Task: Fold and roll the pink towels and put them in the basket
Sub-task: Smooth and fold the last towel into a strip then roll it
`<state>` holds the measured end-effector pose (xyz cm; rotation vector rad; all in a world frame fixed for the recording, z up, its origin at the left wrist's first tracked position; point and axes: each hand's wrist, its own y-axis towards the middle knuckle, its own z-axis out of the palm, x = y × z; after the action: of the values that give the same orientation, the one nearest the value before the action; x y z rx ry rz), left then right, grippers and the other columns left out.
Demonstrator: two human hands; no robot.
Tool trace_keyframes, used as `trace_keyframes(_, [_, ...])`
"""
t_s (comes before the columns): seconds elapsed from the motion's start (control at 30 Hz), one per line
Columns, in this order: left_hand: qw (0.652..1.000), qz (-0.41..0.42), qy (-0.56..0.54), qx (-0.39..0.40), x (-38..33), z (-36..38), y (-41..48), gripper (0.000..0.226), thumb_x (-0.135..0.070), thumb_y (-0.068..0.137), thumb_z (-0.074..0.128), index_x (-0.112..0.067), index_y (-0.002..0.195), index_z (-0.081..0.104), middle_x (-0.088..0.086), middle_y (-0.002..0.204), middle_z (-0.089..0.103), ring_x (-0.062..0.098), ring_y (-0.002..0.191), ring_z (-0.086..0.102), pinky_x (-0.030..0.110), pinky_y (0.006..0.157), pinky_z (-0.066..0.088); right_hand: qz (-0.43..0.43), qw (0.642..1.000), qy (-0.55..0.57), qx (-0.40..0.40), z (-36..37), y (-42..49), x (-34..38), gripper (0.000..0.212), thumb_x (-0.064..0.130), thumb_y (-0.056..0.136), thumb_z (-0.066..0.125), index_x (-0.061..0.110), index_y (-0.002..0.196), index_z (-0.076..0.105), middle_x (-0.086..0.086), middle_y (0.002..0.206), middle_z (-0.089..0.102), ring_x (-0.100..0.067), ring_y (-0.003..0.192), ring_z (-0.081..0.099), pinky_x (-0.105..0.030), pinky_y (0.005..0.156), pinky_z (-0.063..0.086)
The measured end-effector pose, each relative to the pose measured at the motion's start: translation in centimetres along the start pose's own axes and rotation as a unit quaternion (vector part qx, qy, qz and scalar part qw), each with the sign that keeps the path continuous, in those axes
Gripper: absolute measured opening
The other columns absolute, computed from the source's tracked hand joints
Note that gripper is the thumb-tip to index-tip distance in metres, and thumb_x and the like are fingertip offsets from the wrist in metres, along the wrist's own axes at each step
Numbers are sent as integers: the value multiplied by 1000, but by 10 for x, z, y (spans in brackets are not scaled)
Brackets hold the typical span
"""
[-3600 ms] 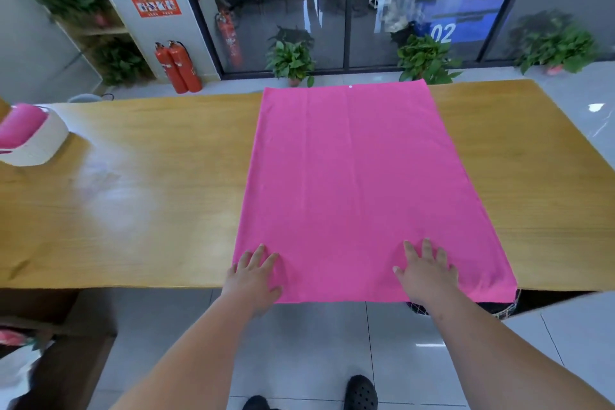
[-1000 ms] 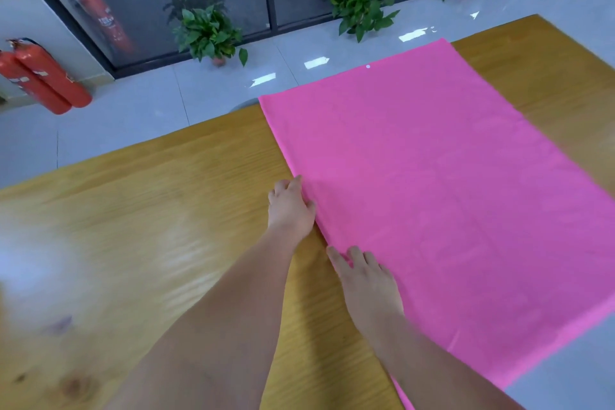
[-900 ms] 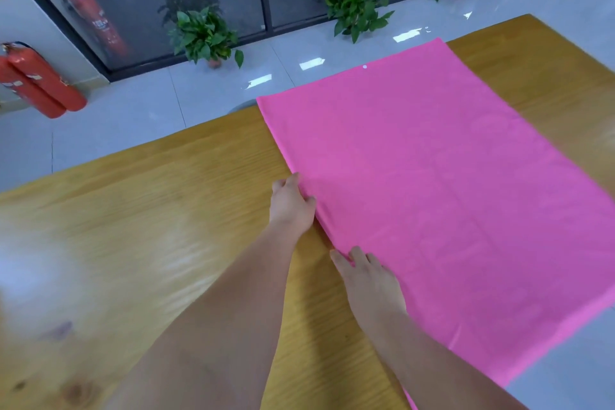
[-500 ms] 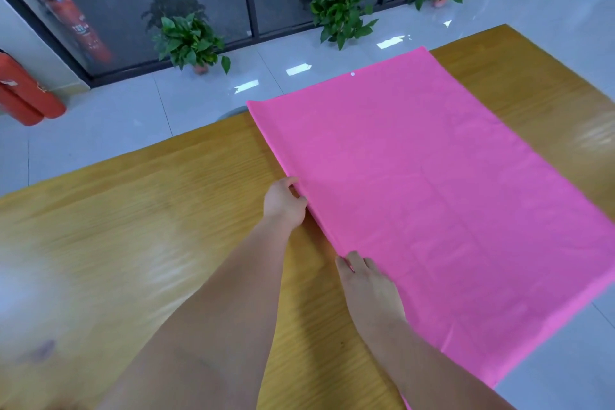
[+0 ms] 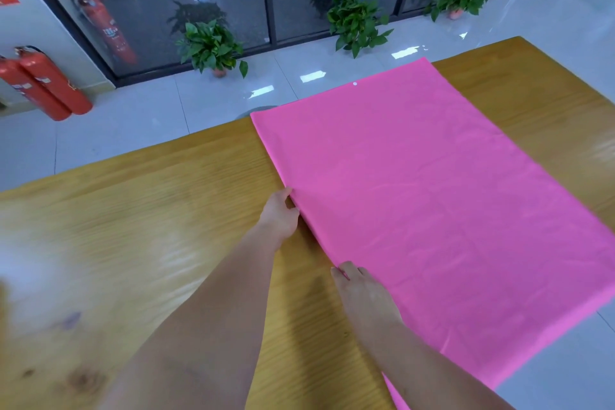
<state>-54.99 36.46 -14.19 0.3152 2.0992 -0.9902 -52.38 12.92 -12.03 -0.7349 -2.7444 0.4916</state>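
Observation:
A pink towel lies spread flat on the wooden table, its near end hanging over the table's front edge. Both hands are at the towel's left long edge. My left hand is the farther one; its curled fingers pinch the edge. My right hand is nearer to me, with its fingertips curled onto the same edge and gripping it. The edge looks barely raised off the wood. No basket is in view.
Bare wood stretches to the left of the towel. Beyond the table's far edge is a tiled floor with potted plants and red fire extinguishers against a glass wall.
Both hands left the towel's near end and moved to its left edge. Over the last second their fingers went from lying flat to curling onto that edge.

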Motion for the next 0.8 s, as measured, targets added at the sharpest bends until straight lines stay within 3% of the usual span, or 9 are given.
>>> trace_keyframes(0.1, [1000,-20,2,3,7,-12,-10,73,-6,92,49,-31,159,39,12,140,61,36,126,63,47,102,55,-15,1000,1,6,0,-5,6,69,-8,91,54,14,155,38,-4,145,43,-25,124,53,-39,104,50])
trace_keyframes(0.17, [1000,-20,7,3,6,-18,-16,74,-5,90,49,-32,159,39,12,141,61,35,123,64,44,97,57,-22,1000,7,6,-2,-7,8,69,-10,87,57,15,150,42,-2,140,46,-25,120,56,-38,102,51])
trace_keyframes(0.27, [1000,8,7,9,-10,-26,-39,70,0,94,50,-25,159,40,9,127,65,21,93,67,27,68,53,-24,1000,16,-9,-13,-13,8,59,-8,89,53,17,142,50,0,133,50,-25,116,59,-39,97,53])
trace_keyframes(0.33, [999,32,11,6,-20,-27,-44,67,0,93,53,-24,155,46,11,112,68,18,78,61,27,60,49,-26,999,15,-29,-23,-16,3,56,-8,88,51,17,139,53,0,131,51,-25,114,59,-42,95,54])
trace_keyframes(0.37, [999,41,18,5,-24,-26,-47,65,-4,90,56,-28,150,50,9,110,69,21,78,63,31,62,54,-28,999,13,-36,-29,-17,-1,56,-8,87,52,18,137,54,0,130,51,-26,115,59,-42,95,54])
trace_keyframes(0.43, [998,55,42,-7,-30,-22,-45,65,-18,79,60,-39,141,56,8,123,70,31,99,71,46,85,62,-33,998,8,-56,-43,-21,-10,53,-6,87,54,19,134,55,-1,128,52,-26,115,59,-41,95,53])
trace_keyframes(0.5, [995,76,69,-20,-43,-16,-46,68,-22,74,57,-42,139,56,7,136,64,40,119,65,57,103,53,-31,997,6,-72,-60,-28,-22,48,-3,88,54,19,130,57,-1,124,52,-26,115,58,-41,93,52])
trace_keyframes(0.7, [980,125,146,-48,-123,10,-90,60,-8,96,46,-21,155,43,7,161,38,39,148,30,49,123,25,1,992,-19,-125,-104,-37,-75,57,-8,83,56,17,134,59,-2,125,55,-27,114,59,-42,93,52])
trace_keyframes(0.8, [978,139,146,-51,-153,34,-88,70,-7,96,49,-20,162,29,4,167,29,38,152,22,52,123,28,6,988,-17,-150,-122,-34,-111,48,-3,85,55,18,128,65,-1,117,59,-28,106,65,-43,91,54])
